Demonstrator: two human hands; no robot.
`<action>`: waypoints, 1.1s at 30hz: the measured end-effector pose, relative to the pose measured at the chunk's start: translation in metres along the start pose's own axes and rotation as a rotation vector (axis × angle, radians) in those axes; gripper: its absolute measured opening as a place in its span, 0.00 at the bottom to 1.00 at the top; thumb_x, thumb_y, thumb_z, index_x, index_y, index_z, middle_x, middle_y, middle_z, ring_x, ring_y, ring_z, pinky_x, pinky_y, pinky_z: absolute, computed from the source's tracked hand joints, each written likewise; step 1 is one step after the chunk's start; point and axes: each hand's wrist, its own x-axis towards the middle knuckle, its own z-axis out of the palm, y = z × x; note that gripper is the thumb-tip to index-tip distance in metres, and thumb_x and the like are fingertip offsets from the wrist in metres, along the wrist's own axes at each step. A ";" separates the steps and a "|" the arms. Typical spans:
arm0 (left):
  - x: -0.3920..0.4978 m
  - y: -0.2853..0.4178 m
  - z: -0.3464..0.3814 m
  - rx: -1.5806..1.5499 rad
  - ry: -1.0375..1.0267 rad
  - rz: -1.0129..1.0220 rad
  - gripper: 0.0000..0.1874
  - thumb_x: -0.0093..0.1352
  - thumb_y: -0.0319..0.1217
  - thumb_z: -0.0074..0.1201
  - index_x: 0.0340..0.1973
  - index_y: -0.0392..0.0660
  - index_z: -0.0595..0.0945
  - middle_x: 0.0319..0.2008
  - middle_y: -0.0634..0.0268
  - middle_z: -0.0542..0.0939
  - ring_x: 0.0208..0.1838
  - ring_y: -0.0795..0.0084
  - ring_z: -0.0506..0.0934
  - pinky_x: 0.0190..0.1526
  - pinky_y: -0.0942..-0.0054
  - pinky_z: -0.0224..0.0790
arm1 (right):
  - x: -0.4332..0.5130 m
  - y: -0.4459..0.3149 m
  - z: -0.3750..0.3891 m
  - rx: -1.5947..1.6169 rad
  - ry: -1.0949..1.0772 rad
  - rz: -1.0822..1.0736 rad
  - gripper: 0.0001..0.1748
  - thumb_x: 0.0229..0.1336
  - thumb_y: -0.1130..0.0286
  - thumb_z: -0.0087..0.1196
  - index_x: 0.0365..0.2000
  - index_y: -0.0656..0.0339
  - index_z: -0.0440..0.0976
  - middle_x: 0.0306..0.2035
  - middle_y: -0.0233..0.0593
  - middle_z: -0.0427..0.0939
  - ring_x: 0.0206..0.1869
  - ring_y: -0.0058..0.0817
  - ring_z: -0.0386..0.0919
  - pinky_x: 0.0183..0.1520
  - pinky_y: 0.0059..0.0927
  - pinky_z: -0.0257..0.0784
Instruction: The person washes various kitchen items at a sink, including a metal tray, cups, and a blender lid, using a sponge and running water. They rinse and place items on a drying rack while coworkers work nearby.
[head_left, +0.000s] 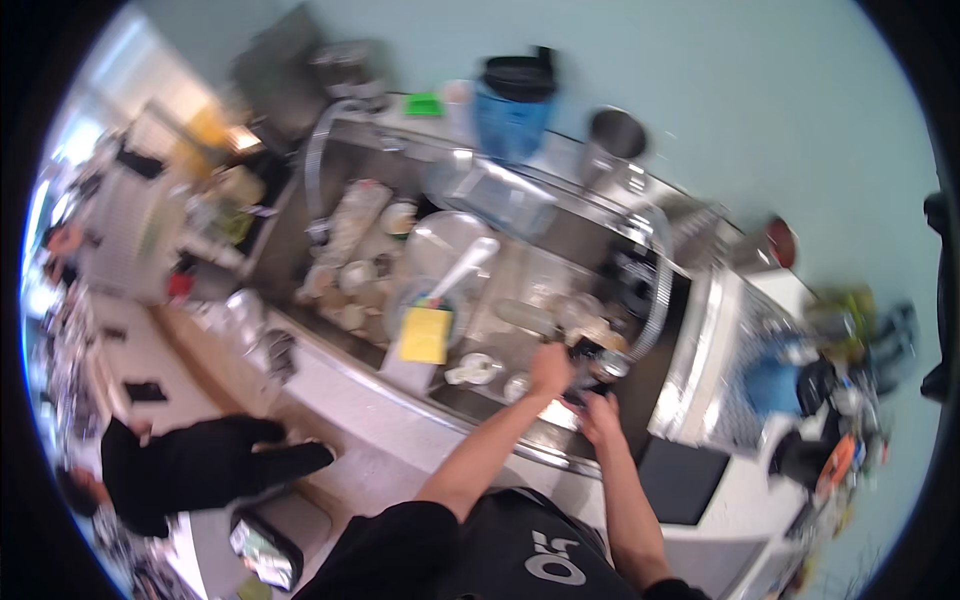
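Both of my hands are low in the right part of a metal sink (652, 412). My left hand (552, 369) is closed around part of a dark item (586, 349), blurred, its kind unclear. Below and to the right, my right hand (600, 417) grips the same dark item or one touching it; I cannot tell which. A faucet spray head (613, 364) on a coiled metal hose (661, 300) hangs right beside them. Left of my hands lie a pale elongated piece (525, 316) and white pieces (475, 369). A yellow sponge (425, 334) rests farther left, near a white-handled utensil (469, 266).
A clear plastic container (502, 196) leans at the sink's back. Behind stand a blue lidded pitcher (514, 109) and a metal cup (616, 139). A black mat (681, 480) lies on the right counter. A person in black (202, 469) is at lower left.
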 end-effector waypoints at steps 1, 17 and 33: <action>0.004 -0.001 -0.004 0.020 -0.005 0.018 0.11 0.67 0.28 0.58 0.38 0.36 0.91 0.37 0.40 0.88 0.44 0.39 0.88 0.46 0.46 0.82 | 0.001 0.000 0.001 -0.088 -0.040 -0.014 0.18 0.66 0.85 0.49 0.55 0.66 0.71 0.55 0.49 0.78 0.53 0.45 0.83 0.52 0.59 0.89; -0.024 0.007 -0.019 0.490 -0.469 0.275 0.52 0.65 0.24 0.64 0.82 0.39 0.54 0.85 0.35 0.35 0.83 0.32 0.57 0.76 0.36 0.63 | -0.073 -0.098 -0.024 -1.145 0.496 -1.110 0.49 0.43 0.93 0.52 0.70 0.69 0.57 0.68 0.61 0.62 0.67 0.68 0.68 0.68 0.59 0.65; -0.099 0.171 -0.243 0.053 0.100 0.688 0.55 0.64 0.31 0.75 0.80 0.37 0.57 0.85 0.40 0.45 0.87 0.38 0.46 0.83 0.47 0.47 | -0.220 -0.225 0.003 -1.080 0.435 -1.913 0.42 0.50 0.74 0.74 0.63 0.64 0.64 0.61 0.57 0.68 0.63 0.49 0.69 0.68 0.47 0.65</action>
